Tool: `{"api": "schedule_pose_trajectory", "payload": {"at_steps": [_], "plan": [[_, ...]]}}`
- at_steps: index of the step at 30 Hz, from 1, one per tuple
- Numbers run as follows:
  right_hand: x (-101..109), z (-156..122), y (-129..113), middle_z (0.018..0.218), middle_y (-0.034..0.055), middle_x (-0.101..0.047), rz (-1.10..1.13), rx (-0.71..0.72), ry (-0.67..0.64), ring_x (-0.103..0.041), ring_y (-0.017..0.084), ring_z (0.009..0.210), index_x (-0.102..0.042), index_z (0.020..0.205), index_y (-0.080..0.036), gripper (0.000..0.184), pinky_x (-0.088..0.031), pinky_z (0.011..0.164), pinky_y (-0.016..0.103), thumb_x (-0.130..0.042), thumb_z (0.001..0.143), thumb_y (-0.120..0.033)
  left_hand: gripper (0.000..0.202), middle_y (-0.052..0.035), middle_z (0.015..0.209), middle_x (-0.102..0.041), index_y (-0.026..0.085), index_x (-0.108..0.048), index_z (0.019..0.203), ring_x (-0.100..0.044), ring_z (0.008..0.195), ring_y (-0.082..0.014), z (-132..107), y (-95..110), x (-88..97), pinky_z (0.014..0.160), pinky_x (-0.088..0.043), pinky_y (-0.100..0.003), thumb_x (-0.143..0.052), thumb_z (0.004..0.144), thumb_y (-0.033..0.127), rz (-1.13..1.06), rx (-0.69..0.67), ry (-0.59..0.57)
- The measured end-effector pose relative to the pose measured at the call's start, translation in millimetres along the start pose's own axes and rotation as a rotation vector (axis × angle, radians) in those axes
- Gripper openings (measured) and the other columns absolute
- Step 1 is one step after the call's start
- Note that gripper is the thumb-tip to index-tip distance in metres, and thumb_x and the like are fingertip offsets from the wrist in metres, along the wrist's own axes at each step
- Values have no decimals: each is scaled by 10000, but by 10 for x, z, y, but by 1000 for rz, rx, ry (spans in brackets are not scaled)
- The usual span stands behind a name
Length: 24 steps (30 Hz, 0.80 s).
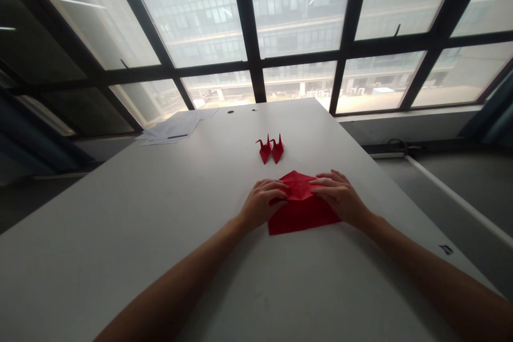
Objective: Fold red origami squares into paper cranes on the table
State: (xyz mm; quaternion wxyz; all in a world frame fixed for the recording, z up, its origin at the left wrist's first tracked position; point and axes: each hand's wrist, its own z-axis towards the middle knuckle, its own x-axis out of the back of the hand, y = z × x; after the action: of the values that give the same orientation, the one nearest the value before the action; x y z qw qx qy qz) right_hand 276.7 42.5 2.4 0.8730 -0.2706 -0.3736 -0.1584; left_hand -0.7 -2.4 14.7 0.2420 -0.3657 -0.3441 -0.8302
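Note:
A red sheet of paper (300,212), partly folded with a raised peak at its far edge, lies on the white table (160,214). My left hand (262,202) rests on its left side, fingers curled and pressing a fold. My right hand (340,195) lies on its right side, fingers stretched flat toward the middle crease. Two small folded red paper cranes (271,148) stand side by side a little beyond the sheet, touching neither hand.
A loose stack of white papers (174,128) lies at the table's far left corner. Two small dark holes (241,110) sit near the far edge. Large dark-framed windows (256,32) rise behind the table. A small dark mark (445,249) is near the right edge.

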Motion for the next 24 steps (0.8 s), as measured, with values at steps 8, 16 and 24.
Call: {"api": "schedule_pose_trajectory", "payload": {"at_steps": [8,16,24], "plan": [[12,14,-1,1147,-23,-734,-17,26,19,-599,219,1165,-739,1029,-357,290,-307,1113,494,-461,997,-282,222,-61,1007,-736,238,-721,987,-651,946,-196,-1,5,25,916,-452,-355,-534,979,357,51,-9,-82],[7,11,-9,1151,-42,-729,-45,80,24,-587,208,1164,-732,1011,-353,287,-270,1135,482,-459,1001,-266,207,-52,892,-679,250,-741,918,-600,865,-185,-13,10,13,862,-447,-335,-563,963,344,83,-45,-73],[4,15,7,1191,-27,-712,-79,74,-59,-564,228,1194,-738,1011,-350,289,-260,1129,513,-475,987,-231,99,-50,1166,-645,269,-740,897,-584,1082,-220,-9,46,30,1025,-423,-402,-649,904,306,12,-1,-116]]}}
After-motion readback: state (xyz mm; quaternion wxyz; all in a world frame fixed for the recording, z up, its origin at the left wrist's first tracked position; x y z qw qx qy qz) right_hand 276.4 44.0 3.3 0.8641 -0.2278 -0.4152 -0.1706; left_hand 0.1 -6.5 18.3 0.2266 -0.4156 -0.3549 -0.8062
